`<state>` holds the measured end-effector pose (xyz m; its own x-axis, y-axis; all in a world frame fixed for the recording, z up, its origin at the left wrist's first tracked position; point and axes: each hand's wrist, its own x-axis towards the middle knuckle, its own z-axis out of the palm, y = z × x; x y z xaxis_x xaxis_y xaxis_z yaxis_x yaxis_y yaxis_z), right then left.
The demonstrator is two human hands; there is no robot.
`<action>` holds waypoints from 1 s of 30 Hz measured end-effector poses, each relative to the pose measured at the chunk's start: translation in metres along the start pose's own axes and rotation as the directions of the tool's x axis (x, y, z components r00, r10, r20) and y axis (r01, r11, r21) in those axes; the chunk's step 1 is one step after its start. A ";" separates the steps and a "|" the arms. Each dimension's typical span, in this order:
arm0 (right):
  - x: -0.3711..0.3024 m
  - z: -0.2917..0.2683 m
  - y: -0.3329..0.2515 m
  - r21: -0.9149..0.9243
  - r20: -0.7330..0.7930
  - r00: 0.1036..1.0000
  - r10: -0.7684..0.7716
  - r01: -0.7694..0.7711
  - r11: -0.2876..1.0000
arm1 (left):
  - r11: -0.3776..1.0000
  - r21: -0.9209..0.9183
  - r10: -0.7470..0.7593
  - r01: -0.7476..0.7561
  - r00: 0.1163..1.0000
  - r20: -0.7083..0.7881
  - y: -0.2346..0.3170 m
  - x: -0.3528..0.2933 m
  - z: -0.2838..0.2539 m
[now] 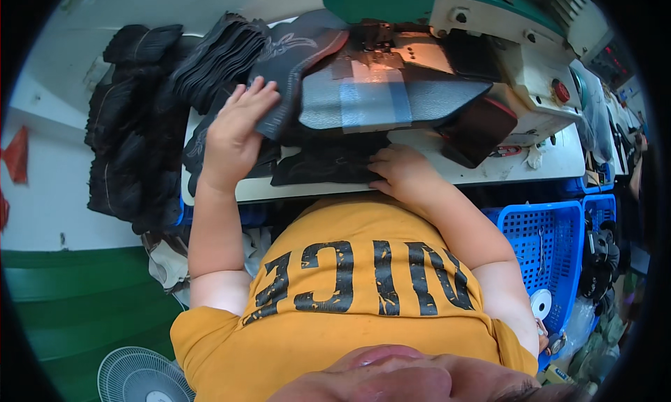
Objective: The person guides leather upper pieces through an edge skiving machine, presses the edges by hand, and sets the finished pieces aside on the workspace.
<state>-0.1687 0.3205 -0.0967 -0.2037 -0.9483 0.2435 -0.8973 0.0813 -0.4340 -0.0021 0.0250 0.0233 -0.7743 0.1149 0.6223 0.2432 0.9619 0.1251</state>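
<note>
My left hand (239,133) is raised at the left of the sewing table, fingers stretched out. Its fingertips lie against a dark fabric piece (297,44) with white embroidery, which reaches toward the lit needle area of the sewing machine (381,38). Near the table's front edge my right hand (405,170) has its fingers curled on the right end of a black fabric piece (325,161). Its fingertips and thumb seem to grip that end. A grey padded plate (384,100) with pale blue tape across it sits between the hands and the needle.
Stacked dark fabric pieces (217,59) stand left of the machine, beside bundled black pieces (129,129) hanging at the table's left end. A dark glossy flat object (479,133) leans at right. Blue baskets (576,262) stand right; a fan (143,377) is lower left.
</note>
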 end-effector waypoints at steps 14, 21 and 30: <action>-0.006 0.003 0.000 -0.078 -0.019 0.999 0.030 -0.032 0.996 | 0.823 -0.196 -0.497 0.534 0.510 -0.702 -0.070 -0.088 -0.133; -0.009 0.017 -0.002 -0.128 -0.075 0.997 0.032 -0.041 0.991 | 0.675 -0.124 -0.734 0.728 0.679 -0.007 -0.099 -0.133 0.044; -0.021 0.029 0.012 -0.119 -0.236 0.971 -0.042 0.015 0.993 | 0.827 0.165 -0.547 0.538 0.837 0.013 -0.072 -0.140 0.087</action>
<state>-0.1638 0.3321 -0.1325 -0.2521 -0.8517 0.4594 -0.9403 0.1033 -0.3244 0.0380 -0.0387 -0.1403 -0.7885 -0.4269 0.4427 -0.3118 0.8980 0.3104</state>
